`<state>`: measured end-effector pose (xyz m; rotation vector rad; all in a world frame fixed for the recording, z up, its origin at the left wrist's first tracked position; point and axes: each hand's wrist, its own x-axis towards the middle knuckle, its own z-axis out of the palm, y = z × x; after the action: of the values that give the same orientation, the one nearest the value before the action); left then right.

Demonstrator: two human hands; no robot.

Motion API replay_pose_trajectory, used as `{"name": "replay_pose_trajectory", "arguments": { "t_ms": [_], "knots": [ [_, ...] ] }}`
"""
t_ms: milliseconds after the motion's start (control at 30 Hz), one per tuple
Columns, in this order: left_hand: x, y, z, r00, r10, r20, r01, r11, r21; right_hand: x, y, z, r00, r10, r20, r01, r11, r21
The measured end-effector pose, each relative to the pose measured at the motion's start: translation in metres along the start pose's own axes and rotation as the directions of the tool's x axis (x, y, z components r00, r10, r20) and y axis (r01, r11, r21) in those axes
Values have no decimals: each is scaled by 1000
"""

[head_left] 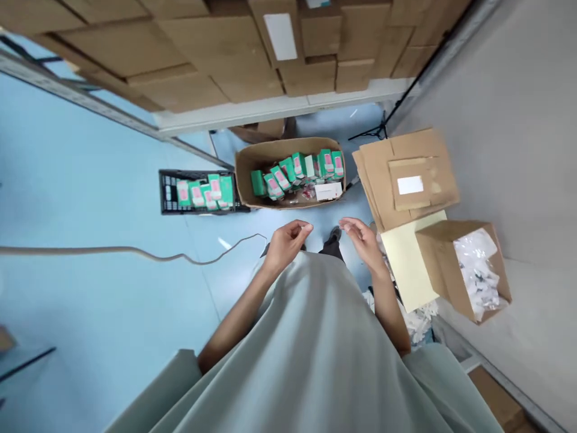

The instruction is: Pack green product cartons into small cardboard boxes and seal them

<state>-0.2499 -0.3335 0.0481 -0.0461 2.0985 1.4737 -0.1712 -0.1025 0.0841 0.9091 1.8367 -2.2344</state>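
Observation:
My left hand [288, 243] hovers in front of my body, fingers loosely curled, a gap showing between thumb and fingers, with nothing visible in it. Opposite it, my right hand [360, 237] is held up with its fingers stretched and slightly bent, also without anything visible in it. Just beyond both hands, apart from them, an open cardboard box [243, 180] stands on the floor. Inside lie several green-and-white small cartons [299, 164], a white carton [329, 191] and some small clear-wrapped items [308, 192].
Left of the box is a black plastic crate [166, 207] with more green cartons. Flattened cardboard [424, 144] and an open box of clear plastic bags [478, 264] are on the right. A shelf [252, 108] of brown boxes spans the front. A cable [135, 249] crosses the left.

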Motion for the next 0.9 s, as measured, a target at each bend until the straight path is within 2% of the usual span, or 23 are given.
{"name": "replay_pose_trajectory", "arguments": {
  "t_ms": [133,233,400,533,633,733,833,900],
  "knots": [
    [18,-16,-42,995,-61,-82,53,994,-96,49,-9,58,985,56,166,-39,994,-104],
    [32,-26,-80,991,-74,-109,59,989,-133,77,-8,105,969,86,233,-41,980,-194],
    [57,-50,-150,976,-129,-175,92,975,-203,118,10,179,928,190,320,-74,937,-341],
    [79,-76,-197,969,-193,-152,154,960,-235,145,26,227,918,196,345,0,869,-494],
    [96,-93,-222,959,-232,-160,193,954,-229,167,30,255,917,218,334,87,708,-701],
    [116,-111,-238,949,-258,-180,214,949,-231,195,29,282,898,276,344,211,415,-885],
    [142,-141,-245,943,-280,-180,231,940,-251,231,34,309,853,352,387,356,151,-922],
    [164,-169,-244,931,-328,-159,269,913,-307,261,44,327,820,386,423,436,58,-898]
  ]
}}
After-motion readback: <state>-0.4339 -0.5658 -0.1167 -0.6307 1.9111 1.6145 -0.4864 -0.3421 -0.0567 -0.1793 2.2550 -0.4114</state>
